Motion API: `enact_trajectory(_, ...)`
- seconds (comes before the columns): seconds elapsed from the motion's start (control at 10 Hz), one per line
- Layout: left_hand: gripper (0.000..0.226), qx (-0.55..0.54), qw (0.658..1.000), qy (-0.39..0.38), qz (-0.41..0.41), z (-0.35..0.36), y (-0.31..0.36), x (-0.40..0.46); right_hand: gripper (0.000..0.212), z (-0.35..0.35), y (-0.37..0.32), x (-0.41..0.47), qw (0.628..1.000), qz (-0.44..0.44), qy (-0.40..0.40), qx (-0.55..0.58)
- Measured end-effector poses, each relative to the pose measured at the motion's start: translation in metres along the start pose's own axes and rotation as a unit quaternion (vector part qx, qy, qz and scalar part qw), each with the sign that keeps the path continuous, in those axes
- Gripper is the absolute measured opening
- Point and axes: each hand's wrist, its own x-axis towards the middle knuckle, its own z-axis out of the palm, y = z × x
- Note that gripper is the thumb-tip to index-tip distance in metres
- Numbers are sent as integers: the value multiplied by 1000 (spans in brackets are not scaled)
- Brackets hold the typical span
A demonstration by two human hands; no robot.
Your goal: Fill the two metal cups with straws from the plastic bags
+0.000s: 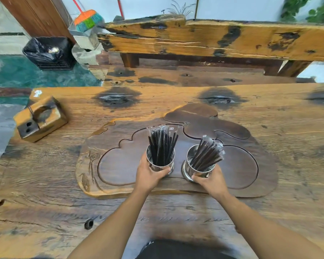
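Observation:
Two shiny metal cups stand side by side on a dark carved wooden tray (120, 165). The left cup (160, 166) holds upright black straws (162, 144) in clear wrappers. The right cup (197, 171) holds a bunch of wrapped black straws (207, 154) leaning to the right. My left hand (150, 175) grips the left cup from the near side, fingers curled round its wall. My right hand (211, 181) grips the right cup near its base. No plastic bags are in view.
The tray lies on a broad rough wooden table (45, 184). A wooden block with a round hole (40, 118) sits at the table's left edge. Behind the table runs a heavy wooden bench (213, 40). A black bin (49, 52) and a broom (87, 19) stand at the far left.

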Motion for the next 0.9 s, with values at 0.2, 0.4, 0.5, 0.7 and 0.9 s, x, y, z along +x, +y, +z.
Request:
enact_trajectory(0.2,94,13,1000,-8,-4,9,1,24,64,5,2,24,1000,15,0,-9)
enact_trajectory(0.4,95,17,1000,-2,-3,11,-7,39,56,10,2,37,1000,3,8,-15)
enact_trajectory(0.5,96,33,999,3,7,12,-8,41,61,10,1,40,1000,-1,6,-10)
enact_trajectory(0.7,100,54,998,-10,19,13,-15,39,60,7,5,43,1000,-1,-7,-30)
enact_trajectory(0.9,110,46,998,-35,7,12,-21,34,58,11,12,35,999,-12,4,-39)
